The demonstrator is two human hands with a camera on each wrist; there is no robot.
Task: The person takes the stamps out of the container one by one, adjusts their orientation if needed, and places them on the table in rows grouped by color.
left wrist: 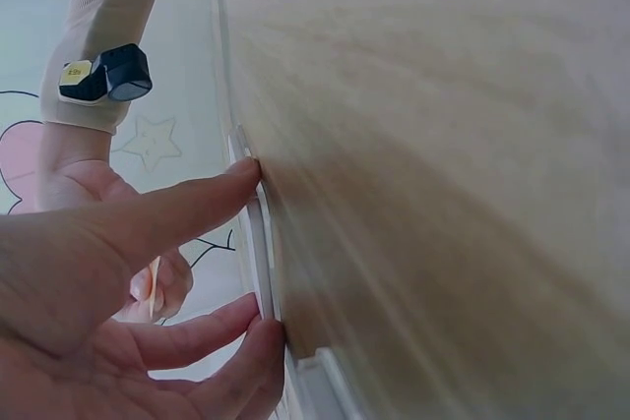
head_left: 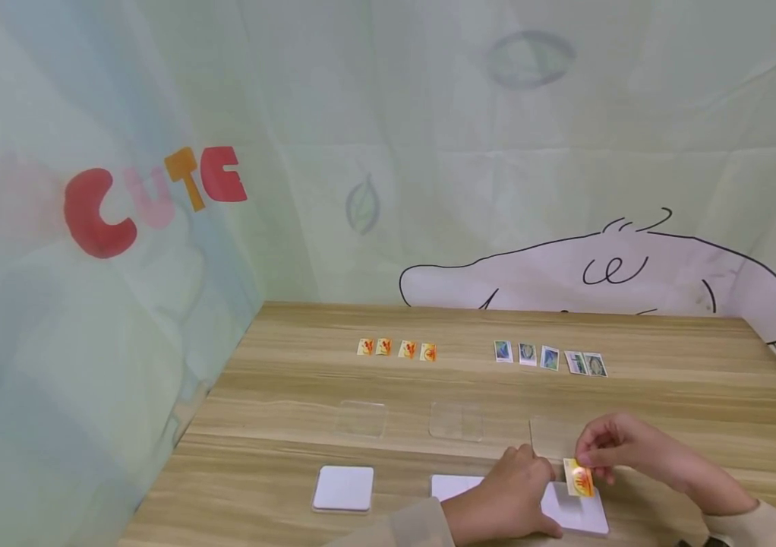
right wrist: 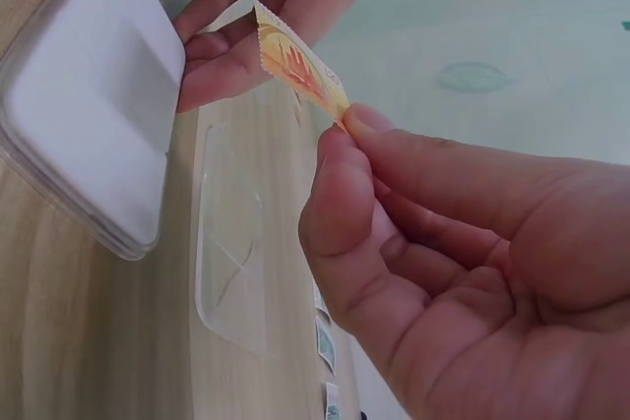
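Note:
Between thumb and forefinger, my right hand [head_left: 627, 452] pinches a yellow-orange postage stamp [head_left: 578, 479] by one edge. The stamp [right wrist: 300, 66] has perforated edges and hangs tilted over a white square in a shallow clear case [head_left: 582, 518]. My left hand [head_left: 507, 490] grips that case [left wrist: 258, 243] at opposite edges, thumb on the near side and fingers on the far side. Part of a second white square in a case [head_left: 452, 485] shows beside the left hand, partly covered by it. A third white square [head_left: 343, 488] lies farther left.
Clear rounded plastic lids [head_left: 361, 419] lie in a row behind the white squares; the right one [right wrist: 231, 243] is close to my right hand. At the back of the wooden table [head_left: 279, 372] lie several orange stamps [head_left: 407, 349] and several blue-green stamps [head_left: 528, 354].

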